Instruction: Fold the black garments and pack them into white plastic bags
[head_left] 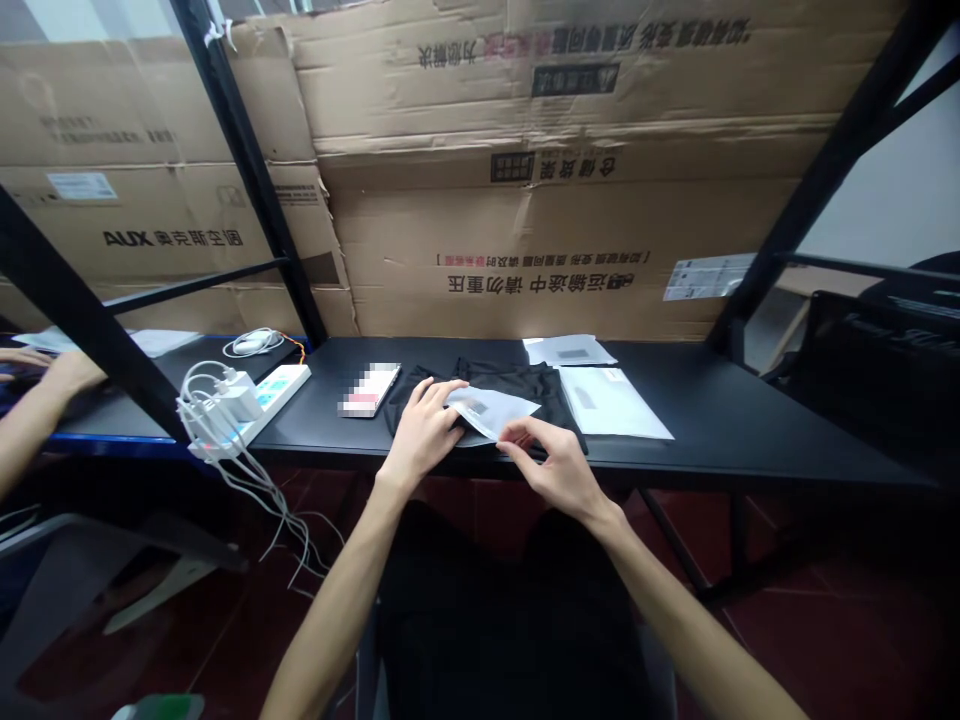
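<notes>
My left hand (pixel 424 430) lies with spread fingers on a folded black cloth garment (pixel 517 385), its fingertips at the left edge of a white printed sheet (pixel 487 410). My right hand (pixel 551 462) sits at the sheet's lower edge, thumb and fingers close together. Both rest on a black table (pixel 675 400). To the left of my left hand lies a flat package (pixel 371 390), blurred by pixelation. Beyond my right hand are a white envelope (pixel 611 402) and a smaller white sheet (pixel 568 350).
A white power strip (pixel 259 405) with chargers sits at the table's left end, white cables hanging over its edge. Another person's arm (pixel 45 400) reaches in at far left. Black shelf posts (pixel 247 170) frame the table, and cardboard sheets (pixel 525 220) stand behind it.
</notes>
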